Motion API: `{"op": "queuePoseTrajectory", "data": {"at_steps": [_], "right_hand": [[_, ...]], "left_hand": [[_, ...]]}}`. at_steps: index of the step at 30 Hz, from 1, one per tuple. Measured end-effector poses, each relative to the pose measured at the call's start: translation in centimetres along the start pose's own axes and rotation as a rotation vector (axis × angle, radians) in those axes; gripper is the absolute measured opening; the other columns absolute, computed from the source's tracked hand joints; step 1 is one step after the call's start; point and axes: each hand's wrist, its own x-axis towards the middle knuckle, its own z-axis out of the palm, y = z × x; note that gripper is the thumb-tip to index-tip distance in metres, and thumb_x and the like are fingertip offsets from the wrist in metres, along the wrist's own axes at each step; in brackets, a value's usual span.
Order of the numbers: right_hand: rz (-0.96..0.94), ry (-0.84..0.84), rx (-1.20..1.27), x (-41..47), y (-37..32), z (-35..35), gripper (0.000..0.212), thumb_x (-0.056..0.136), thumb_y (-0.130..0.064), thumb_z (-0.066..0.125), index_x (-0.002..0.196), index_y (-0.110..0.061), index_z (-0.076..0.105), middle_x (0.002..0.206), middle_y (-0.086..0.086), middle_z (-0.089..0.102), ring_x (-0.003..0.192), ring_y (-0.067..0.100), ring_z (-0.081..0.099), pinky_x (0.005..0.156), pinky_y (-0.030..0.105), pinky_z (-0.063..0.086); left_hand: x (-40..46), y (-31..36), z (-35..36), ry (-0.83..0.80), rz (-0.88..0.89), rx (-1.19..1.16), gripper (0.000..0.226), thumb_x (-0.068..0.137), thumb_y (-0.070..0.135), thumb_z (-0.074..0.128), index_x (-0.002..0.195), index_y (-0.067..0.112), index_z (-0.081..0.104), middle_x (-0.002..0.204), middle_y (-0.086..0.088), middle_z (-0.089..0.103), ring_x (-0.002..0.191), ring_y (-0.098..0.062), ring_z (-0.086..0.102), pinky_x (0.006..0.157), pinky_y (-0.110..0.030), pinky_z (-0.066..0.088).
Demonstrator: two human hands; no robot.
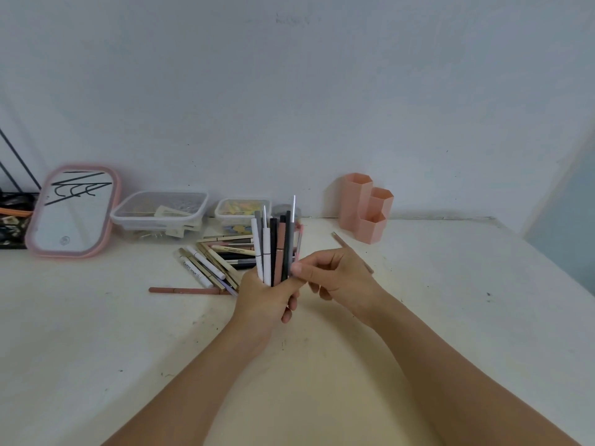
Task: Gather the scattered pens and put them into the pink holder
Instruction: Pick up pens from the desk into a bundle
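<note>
Pens (pixel 275 249) stand bunched upright in left hand (pixel 267 300) grip | right hand (pixel 335 275) pinches one | level tips, then carry right to far pink holder (pixel 365 209); more lie on desk (pixel 418 317).

I see a cream desk (pixel 418 317) set against a pale wall, its top marked with small dark scuffs. At the back right stands the pink holder (pixel 365 209), made of three six-sided tubes of stepped height. A heap of pens (pixel 219 255) lies near the middle back, with one long brown pencil (pixel 190 290) lying flat just in front of it and another thin pencil (pixel 352 252) lying slantwise between the heap and the holder. Along the back I count a large clear tub (pixel 160 210) and a smaller clear tub (pixel 242 211) side by side. At far left a pink-framed mirror (pixel 73 211) leans tilted.
</note>
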Motion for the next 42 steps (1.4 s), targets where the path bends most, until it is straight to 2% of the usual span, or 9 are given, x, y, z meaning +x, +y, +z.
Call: {"op": "queuePoseTrajectory", "data": {"at_steps": [4, 6, 9, 14, 19, 23, 28, 34, 42], "right_hand": [[-0.011, 0.550, -0.534, 0.9, 2.3, -3.2, 0.021, 0.089, -0.038, 0.073, 0.092, -0.017, 0.076, 0.084, -0.012, 0.068, 0.079, 0.008, 0.061, 0.073, 0.030, 0.049], [0.090, 0.631, -0.814, 1.2, 3.2, -5.1, 0.035, 0.087, -0.034, 0.073, 0.117, -0.017, 0.068, 0.111, 0.001, 0.065, 0.108, 0.022, 0.058, 0.087, 0.038, 0.049], [0.233, 0.597, -0.919, 1.5, 3.9, -6.4, 0.041, 0.086, -0.037, 0.070, 0.118, -0.011, 0.068, 0.118, 0.008, 0.060, 0.114, 0.030, 0.055, 0.085, 0.041, 0.051], [0.238, 0.595, -0.839, 1.7, 3.8, -6.5, 0.016, 0.088, -0.016, 0.062, 0.084, -0.011, 0.076, 0.094, 0.007, 0.071, 0.082, 0.027, 0.066, 0.073, 0.039, 0.058], [0.233, 0.526, -0.828, 2.0, 3.8, -5.3, 0.021, 0.094, -0.017, 0.056, 0.088, -0.006, 0.072, 0.089, 0.010, 0.070, 0.081, 0.028, 0.066, 0.072, 0.039, 0.057], [0.067, 0.418, -0.411, 1.4, 2.4, -3.1, 0.016, 0.101, -0.023, 0.056, 0.094, -0.012, 0.066, 0.085, -0.001, 0.068, 0.072, 0.011, 0.058, 0.064, 0.022, 0.042], [-0.018, 0.111, 0.085, 0.0, -0.2, 0.5, 0.014, 0.100, -0.015, 0.062, 0.097, -0.002, 0.066, 0.075, 0.006, 0.069, 0.061, 0.016, 0.061, 0.052, 0.026, 0.044], [-0.097, 0.066, 0.073, -0.7, -1.7, 1.2, 0.007, 0.094, -0.012, 0.070, 0.089, -0.011, 0.075, 0.069, 0.006, 0.070, 0.063, 0.012, 0.063, 0.051, 0.024, 0.046], [-0.017, -0.021, 0.133, -0.8, -0.3, 1.8, 0.006, 0.087, 0.002, 0.071, 0.082, 0.000, 0.074, 0.065, 0.019, 0.067, 0.051, 0.019, 0.047, 0.046, 0.021, 0.033]], "left_hand": [[0.2, 0.1, -0.4, 0.034, -0.071, -0.149, 0.010, 0.086, 0.014, 0.079, 0.080, 0.011, 0.072, 0.055, -0.004, 0.057, 0.042, -0.013, 0.050, 0.036, -0.023, 0.035], [0.1, 0.2, -0.4, 0.042, -0.084, -0.178, 0.011, 0.085, 0.015, 0.080, 0.079, 0.012, 0.071, 0.054, -0.002, 0.055, 0.042, -0.012, 0.048, 0.035, -0.023, 0.035], [0.0, 0.5, -0.4, 0.046, -0.089, -0.192, 0.025, 0.077, 0.027, 0.086, 0.075, 0.012, 0.067, 0.052, 0.000, 0.052, 0.041, -0.011, 0.045, 0.035, -0.022, 0.034], [-0.4, 1.1, -0.2, 0.013, -0.091, -0.179, 0.024, 0.070, 0.043, 0.085, 0.057, 0.026, 0.073, 0.053, 0.000, 0.053, 0.042, -0.013, 0.047, 0.036, -0.023, 0.033], [-0.4, 1.3, -0.2, 0.027, -0.093, -0.181, 0.026, 0.074, 0.041, 0.085, 0.056, 0.025, 0.074, 0.060, -0.003, 0.060, 0.047, -0.015, 0.056, 0.037, -0.024, 0.035], [-0.3, 1.1, -0.1, 0.032, -0.094, -0.191, 0.028, 0.080, 0.038, 0.083, 0.055, 0.031, 0.073, 0.054, 0.003, 0.049, 0.043, -0.012, 0.045, 0.037, -0.023, 0.031], [-0.2, 0.9, -0.1, 0.033, -0.048, -0.167, 0.036, 0.054, 0.055, 0.090, 0.056, 0.025, 0.070, 0.050, 0.003, 0.047, 0.041, -0.011, 0.043, 0.036, -0.022, 0.032], [0.0, 0.6, -0.3, -0.015, 0.008, -0.183, 0.042, 0.045, 0.058, 0.094, 0.062, 0.026, 0.071, 0.052, 0.002, 0.050, 0.043, -0.011, 0.044, 0.038, -0.021, 0.034], [-0.2, 0.5, -0.5, -0.066, 0.012, -0.108, 0.058, 0.054, 0.048, 0.091, 0.068, -0.001, 0.064, 0.052, -0.009, 0.055, 0.045, -0.017, 0.051, 0.038, -0.023, 0.036]]}}
